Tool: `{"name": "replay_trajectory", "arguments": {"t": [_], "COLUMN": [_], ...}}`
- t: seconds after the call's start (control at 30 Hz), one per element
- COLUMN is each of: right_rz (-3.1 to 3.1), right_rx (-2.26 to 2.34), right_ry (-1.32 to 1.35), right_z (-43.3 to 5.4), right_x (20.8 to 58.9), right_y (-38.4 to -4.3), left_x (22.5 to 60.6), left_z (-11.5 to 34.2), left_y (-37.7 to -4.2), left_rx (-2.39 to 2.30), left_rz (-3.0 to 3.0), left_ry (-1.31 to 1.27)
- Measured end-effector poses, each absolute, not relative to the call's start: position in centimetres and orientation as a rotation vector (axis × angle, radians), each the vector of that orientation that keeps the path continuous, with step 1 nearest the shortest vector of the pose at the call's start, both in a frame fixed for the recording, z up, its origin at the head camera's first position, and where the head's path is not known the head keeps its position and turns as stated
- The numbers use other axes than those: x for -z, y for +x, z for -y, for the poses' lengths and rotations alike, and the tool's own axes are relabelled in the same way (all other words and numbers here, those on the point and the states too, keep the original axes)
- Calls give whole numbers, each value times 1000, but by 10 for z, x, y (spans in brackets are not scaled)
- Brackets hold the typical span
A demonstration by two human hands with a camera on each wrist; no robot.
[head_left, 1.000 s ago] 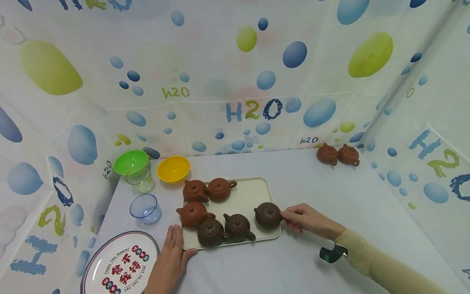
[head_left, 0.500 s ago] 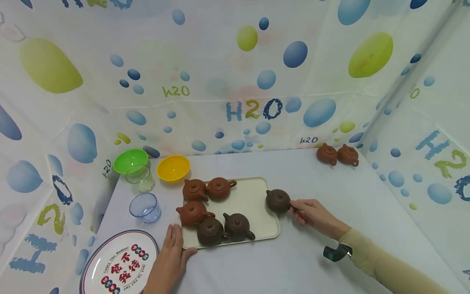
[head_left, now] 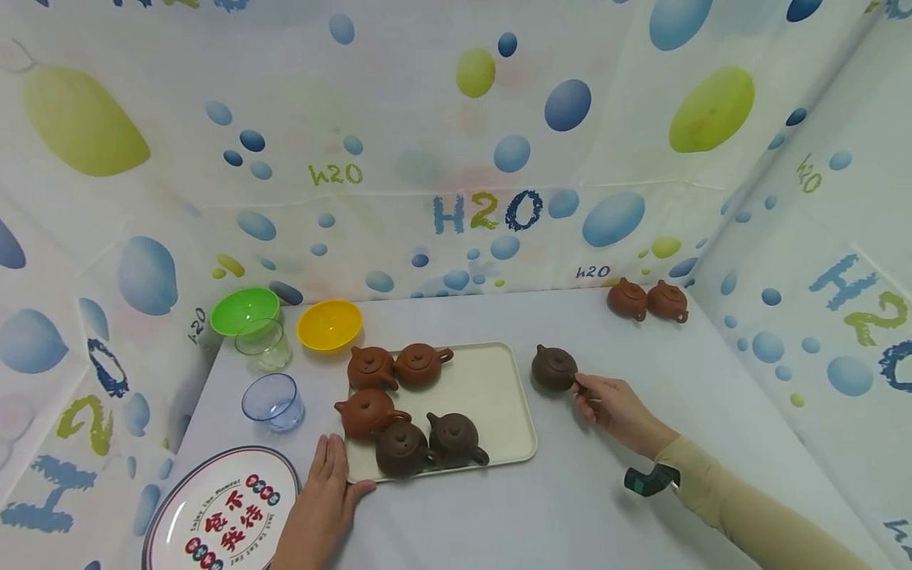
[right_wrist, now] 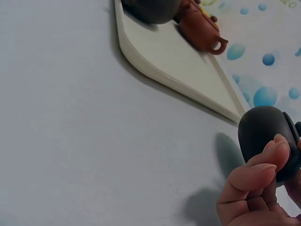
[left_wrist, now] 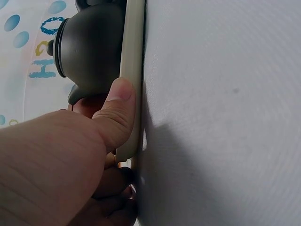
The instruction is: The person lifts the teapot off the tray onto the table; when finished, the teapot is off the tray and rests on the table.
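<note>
A dark brown teapot (head_left: 554, 369) is held by its handle in my right hand (head_left: 618, 412), off the tray's right side. In the right wrist view, its shadow falls on the cloth beside the teapot (right_wrist: 263, 129). My left hand (head_left: 322, 500) lies at the front left corner of the cream tray (head_left: 492, 396), fingers straight along its left side and thumb on the front rim (left_wrist: 133, 52). On the tray stand three reddish-brown teapots, one at the back left (head_left: 370, 368), another beside it (head_left: 420, 366), a third in front (head_left: 369, 413). Two dark teapots (head_left: 402, 448) (head_left: 454, 437) stand along its front edge.
Two more reddish teapots (head_left: 627, 299) (head_left: 667, 301) stand at the back right. Left of the tray are a green bowl (head_left: 245, 310), a yellow bowl (head_left: 330, 324), a clear glass (head_left: 265, 345), a blue glass (head_left: 273, 404) and a printed plate (head_left: 224, 514). Patterned cloth walls surround the table.
My right hand has carried the dark teapot from the tray's front right part over its right edge, rightward and farther back. The left hand has stayed at the tray's corner.
</note>
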State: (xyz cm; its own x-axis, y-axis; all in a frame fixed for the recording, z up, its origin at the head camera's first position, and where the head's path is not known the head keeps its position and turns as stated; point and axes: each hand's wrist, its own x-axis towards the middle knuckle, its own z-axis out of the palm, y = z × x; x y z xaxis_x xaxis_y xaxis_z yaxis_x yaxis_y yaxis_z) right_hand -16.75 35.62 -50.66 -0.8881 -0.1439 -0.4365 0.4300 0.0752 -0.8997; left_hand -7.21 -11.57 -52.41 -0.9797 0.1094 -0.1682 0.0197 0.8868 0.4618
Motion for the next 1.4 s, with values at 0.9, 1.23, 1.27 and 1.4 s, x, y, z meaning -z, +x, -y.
{"name": "replay_trajectory", "arguments": {"t": [0.9, 1.23, 1.27, 1.4], "right_rz": [-1782, -1795, -1798, -1831], "right_rx": [2100, 2097, 2099, 2098], "right_ry": [640, 718, 718, 721], "right_z": [-396, -412, -413, -412], "right_x": [498, 495, 495, 495], "right_y": [-229, -254, -257, -270], "left_x": [525, 527, 526, 524], "left_z": [115, 114, 114, 115], "left_y": [-70, -72, -72, -73], "left_rx": [-698, -683, -679, -681], "left_rz": [-2893, -2792, -2795, -2810], "left_ry": [109, 46, 48, 49]}}
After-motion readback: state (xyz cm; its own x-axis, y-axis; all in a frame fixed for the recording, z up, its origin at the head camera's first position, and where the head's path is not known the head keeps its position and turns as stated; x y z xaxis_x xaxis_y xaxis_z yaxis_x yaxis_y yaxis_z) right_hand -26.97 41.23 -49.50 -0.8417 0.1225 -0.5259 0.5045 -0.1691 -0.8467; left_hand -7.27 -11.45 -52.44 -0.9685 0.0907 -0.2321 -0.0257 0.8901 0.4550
